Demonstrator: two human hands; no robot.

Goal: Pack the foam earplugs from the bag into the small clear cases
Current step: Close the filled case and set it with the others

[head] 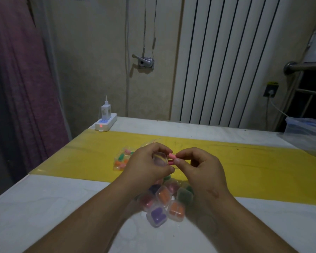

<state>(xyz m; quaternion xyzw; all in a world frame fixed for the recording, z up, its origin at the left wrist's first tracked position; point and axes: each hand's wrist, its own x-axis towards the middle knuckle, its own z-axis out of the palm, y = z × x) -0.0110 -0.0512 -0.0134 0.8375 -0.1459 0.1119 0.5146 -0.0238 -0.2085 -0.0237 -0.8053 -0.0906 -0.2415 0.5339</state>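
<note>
Pinching pink earplug (171, 155), right hand (202, 167); axis seemingly horizontal, tip toward case (160, 158).

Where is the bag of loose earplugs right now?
Head view: the bag lies on the yellow strip, just left of the left hand, beyond the filled cases.

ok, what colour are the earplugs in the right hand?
Pink. The right hand pinches the earplugs beside the case in the left hand; head view.

Both forearms are bare as far as they show. The left hand (148, 161) and right hand (202, 167) have short nails. The right hand's back carries a small curved mark, and the right forearm (226, 216) a faint, blurred patch.
</note>
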